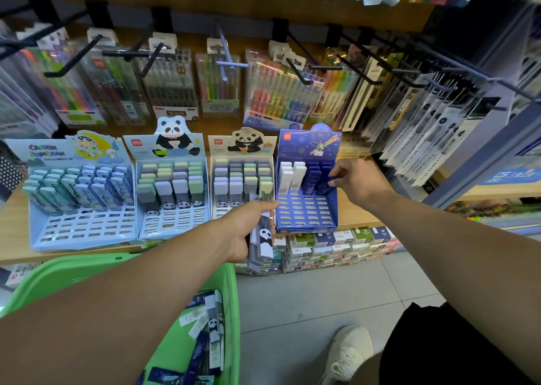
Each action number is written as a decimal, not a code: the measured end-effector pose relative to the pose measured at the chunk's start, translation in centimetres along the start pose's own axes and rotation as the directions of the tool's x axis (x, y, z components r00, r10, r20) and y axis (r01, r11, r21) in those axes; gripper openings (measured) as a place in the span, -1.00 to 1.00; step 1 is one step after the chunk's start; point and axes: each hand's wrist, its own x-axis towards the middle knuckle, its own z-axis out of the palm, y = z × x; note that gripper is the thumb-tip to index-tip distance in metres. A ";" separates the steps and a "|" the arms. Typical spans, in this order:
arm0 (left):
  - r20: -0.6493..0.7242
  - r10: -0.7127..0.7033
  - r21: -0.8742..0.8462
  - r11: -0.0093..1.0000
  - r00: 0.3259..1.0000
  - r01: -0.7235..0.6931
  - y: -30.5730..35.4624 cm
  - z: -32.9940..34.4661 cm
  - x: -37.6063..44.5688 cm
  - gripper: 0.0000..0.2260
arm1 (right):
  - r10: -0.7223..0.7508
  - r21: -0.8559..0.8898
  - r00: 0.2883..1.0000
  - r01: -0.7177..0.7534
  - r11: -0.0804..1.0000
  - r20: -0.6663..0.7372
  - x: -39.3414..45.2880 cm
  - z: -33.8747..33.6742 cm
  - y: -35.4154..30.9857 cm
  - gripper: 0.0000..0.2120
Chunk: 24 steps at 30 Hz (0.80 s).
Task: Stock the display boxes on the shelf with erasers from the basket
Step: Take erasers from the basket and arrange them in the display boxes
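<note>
1. Right hand (355,184): fingers pinch a dark blue eraser (328,184) at the right rear of the blue box (307,217) on the shelf (11,232).
2. Left hand (246,232): fingers curled round a bundle of panda erasers (263,242), held before the third box (218,209).
3. Green basket (231,296), lower left, holds loose erasers (212,323).
4. Four display boxes stand side by side, partly filled.
</note>
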 end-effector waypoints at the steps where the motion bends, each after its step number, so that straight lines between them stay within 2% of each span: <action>1: 0.001 0.004 0.007 1.000 1.000 -0.004 0.0 0.0 0.0 -0.81 | 0.000 -0.007 1.000 0.000 1.000 0.005 0.0 0.0 0.0 -0.93; 7: 0.000 -0.004 0.009 1.000 1.000 0.004 0.0 -0.2 0.3 -0.81 | 0.016 -0.061 0.999 -0.018 0.998 -0.033 0.5 0.2 0.1 -0.80; 10: -0.001 -0.007 0.006 1.000 1.000 0.007 0.0 -0.2 0.4 -0.80 | 0.000 -0.148 0.997 -0.011 0.989 -0.076 1.2 0.7 0.3 -0.72; 13: 0.005 -0.009 -0.003 1.000 1.000 0.009 0.0 -0.3 0.4 -0.84 | 0.007 -0.252 0.999 -0.017 0.967 -0.042 1.4 1.4 0.2 -0.66; 18: 0.012 -0.024 -0.021 0.999 1.000 0.024 0.4 -0.5 0.2 -0.85 | 0.030 -0.393 0.997 -0.058 0.918 -0.077 1.1 1.1 -0.5 -0.62; 24: 0.023 -0.042 -0.030 0.999 0.999 0.042 0.7 -0.9 0.7 -0.89 | 0.091 -0.390 0.995 -0.095 0.916 -0.028 0.9 0.8 -1.5 -0.56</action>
